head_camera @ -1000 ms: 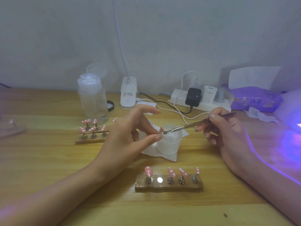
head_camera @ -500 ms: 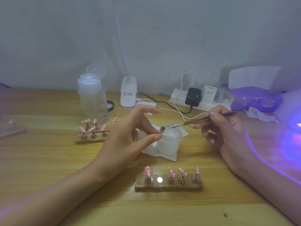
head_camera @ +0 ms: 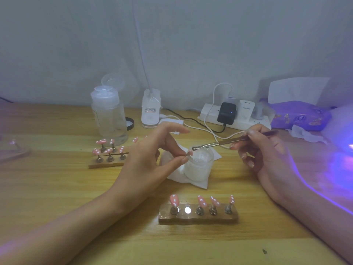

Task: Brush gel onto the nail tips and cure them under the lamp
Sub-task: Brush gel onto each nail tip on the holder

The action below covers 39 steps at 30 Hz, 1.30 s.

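Observation:
My left hand pinches a small pink nail tip between thumb and fingertip, just over the rim of a white gel jar. My right hand grips a thin metal-handled brush, its tip just above the nail tip. In front of me a wooden holder carries several pink white-dotted nail tips on metal stands, with one bare shiny slot. A second holder with more pink tips sits at the left. The curing lamp glows purple at the right edge.
A white tissue lies under the jar. At the back stand a clear pump bottle, a white desk-lamp base, a power strip with chargers and cables, and a purple tissue pack. A clear dish sits far left.
The brush tip has lifted from the jar's rim and moved slightly right, above the pinched nail tip. My left hand has hardly moved.

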{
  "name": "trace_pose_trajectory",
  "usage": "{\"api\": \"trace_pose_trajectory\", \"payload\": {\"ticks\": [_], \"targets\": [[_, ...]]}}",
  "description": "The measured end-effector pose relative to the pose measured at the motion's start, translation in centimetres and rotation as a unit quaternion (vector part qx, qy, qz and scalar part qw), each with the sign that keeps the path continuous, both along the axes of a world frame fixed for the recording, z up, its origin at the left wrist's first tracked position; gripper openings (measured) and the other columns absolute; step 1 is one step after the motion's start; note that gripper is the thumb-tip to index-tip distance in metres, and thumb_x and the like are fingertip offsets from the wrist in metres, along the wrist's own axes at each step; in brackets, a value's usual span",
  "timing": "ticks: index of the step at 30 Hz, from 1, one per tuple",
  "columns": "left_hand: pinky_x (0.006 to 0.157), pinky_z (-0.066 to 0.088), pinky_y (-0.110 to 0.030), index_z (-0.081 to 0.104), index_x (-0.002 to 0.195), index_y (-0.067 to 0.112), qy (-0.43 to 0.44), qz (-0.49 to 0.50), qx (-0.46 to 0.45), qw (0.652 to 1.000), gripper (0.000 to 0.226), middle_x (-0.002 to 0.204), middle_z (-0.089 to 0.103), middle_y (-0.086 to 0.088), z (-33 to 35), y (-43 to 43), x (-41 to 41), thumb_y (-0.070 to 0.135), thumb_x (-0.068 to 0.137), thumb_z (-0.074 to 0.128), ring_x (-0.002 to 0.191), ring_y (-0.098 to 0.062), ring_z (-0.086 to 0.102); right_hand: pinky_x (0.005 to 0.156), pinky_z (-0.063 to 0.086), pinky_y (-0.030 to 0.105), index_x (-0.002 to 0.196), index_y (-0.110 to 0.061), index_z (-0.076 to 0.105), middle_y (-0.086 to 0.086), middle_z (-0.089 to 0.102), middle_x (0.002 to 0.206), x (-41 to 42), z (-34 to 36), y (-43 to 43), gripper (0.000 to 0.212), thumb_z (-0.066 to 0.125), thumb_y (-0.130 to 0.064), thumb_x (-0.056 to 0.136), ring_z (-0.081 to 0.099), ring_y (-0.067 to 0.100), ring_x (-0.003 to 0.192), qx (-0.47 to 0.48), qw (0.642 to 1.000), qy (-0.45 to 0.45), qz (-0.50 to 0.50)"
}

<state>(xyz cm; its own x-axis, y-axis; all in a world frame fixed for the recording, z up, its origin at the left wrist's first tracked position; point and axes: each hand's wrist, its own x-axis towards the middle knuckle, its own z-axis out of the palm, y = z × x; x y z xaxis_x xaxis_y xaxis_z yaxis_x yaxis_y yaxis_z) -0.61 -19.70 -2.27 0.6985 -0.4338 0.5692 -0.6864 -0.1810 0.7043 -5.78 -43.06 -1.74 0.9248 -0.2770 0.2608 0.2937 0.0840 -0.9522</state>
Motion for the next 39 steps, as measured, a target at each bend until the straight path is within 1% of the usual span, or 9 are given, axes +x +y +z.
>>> {"api": "trace_pose_trajectory", "payload": {"ticks": [4,7,12,16,21,26,29,34,39], "targets": [[0.069,0.036,-0.009,0.059,0.119,0.025,-0.016,0.007,0.006,1.000,0.043,0.082,0.070,0.013,-0.14,0.01,0.07,0.010,0.083,0.078,0.090,-0.009,0.067,0.043,0.036,0.016,0.069,-0.031,0.063,0.009,0.072,0.073,0.06,0.04,0.15,0.024,0.055,-0.031,0.091,0.053,0.009,0.053,-0.021,1.000,0.005,0.014],[0.071,0.036,-0.008,0.059,0.119,0.026,-0.021,0.006,0.005,1.000,0.043,0.082,0.071,0.013,-0.15,0.02,-0.02,0.011,0.083,0.078,0.088,-0.006,0.066,0.043,0.036,0.016,0.066,-0.031,0.063,0.009,0.072,0.072,0.13,-0.11,-0.04,0.031,0.055,-0.026,0.096,0.053,0.009,0.053,-0.019,1.000,0.014,-0.003],[0.072,0.036,-0.009,0.059,0.119,0.026,-0.027,0.010,0.011,1.000,0.043,0.082,0.071,0.013,0.00,0.00,-0.01,0.011,0.082,0.078,0.087,-0.004,0.065,0.044,0.037,0.016,0.070,-0.030,0.063,0.009,0.072,0.073,-0.07,0.14,0.13,0.022,0.056,-0.032,0.091,0.054,0.010,0.053,-0.013,1.000,0.001,0.021],[0.075,0.036,-0.006,0.060,0.118,0.023,-0.034,0.012,0.012,0.999,0.043,0.079,0.069,0.012,0.17,0.01,-0.14,0.012,0.081,0.079,0.088,-0.005,0.067,0.043,0.035,0.016,0.066,-0.029,0.062,0.009,0.071,0.071,0.03,0.04,0.16,0.029,0.056,-0.025,0.094,0.052,0.011,0.055,-0.012,1.000,0.023,-0.004],[0.075,0.035,-0.006,0.060,0.117,0.024,-0.026,0.010,0.015,0.999,0.042,0.079,0.070,0.013,0.27,0.00,-0.25,0.013,0.081,0.078,0.088,-0.004,0.067,0.044,0.036,0.016,0.067,-0.030,0.062,0.008,0.071,0.071,-0.14,0.19,0.20,0.025,0.060,-0.028,0.091,0.053,0.009,0.054,-0.015,1.000,0.009,0.012],[0.074,0.037,-0.005,0.060,0.119,0.023,-0.021,0.010,0.017,1.000,0.043,0.080,0.070,0.012,0.23,-0.05,-0.21,0.013,0.081,0.079,0.087,-0.004,0.067,0.043,0.036,0.015,0.066,-0.030,0.063,0.007,0.071,0.070,0.02,-0.08,-0.09,0.038,0.051,-0.018,0.100,0.053,0.009,0.054,-0.004,1.000,0.012,-0.008],[0.073,0.037,-0.008,0.060,0.118,0.024,-0.015,0.012,0.015,1.000,0.042,0.081,0.070,0.013,0.17,-0.02,-0.18,0.014,0.082,0.078,0.086,-0.004,0.067,0.044,0.037,0.016,0.068,-0.030,0.062,0.008,0.072,0.072,-0.17,0.05,0.08,0.028,0.053,-0.026,0.094,0.054,0.010,0.054,-0.014,1.000,-0.001,0.011],[0.070,0.038,-0.005,0.060,0.118,0.022,-0.012,0.009,0.003,1.000,0.042,0.080,0.070,0.014,0.14,-0.05,-0.07,0.012,0.082,0.079,0.084,-0.004,0.068,0.043,0.035,0.017,0.064,-0.030,0.062,0.010,0.071,0.070,-0.04,-0.03,0.02,0.042,0.049,-0.016,0.101,0.053,0.010,0.053,-0.027,0.999,0.011,-0.019],[0.069,0.037,-0.006,0.060,0.119,0.022,-0.009,0.006,0.004,1.000,0.042,0.080,0.070,0.012,0.10,-0.07,-0.03,0.013,0.082,0.079,0.083,-0.003,0.067,0.043,0.037,0.017,0.068,-0.030,0.062,0.009,0.072,0.072,-0.09,0.13,0.17,0.025,0.053,-0.028,0.091,0.054,0.011,0.053,-0.024,1.000,-0.019,0.008]]}}
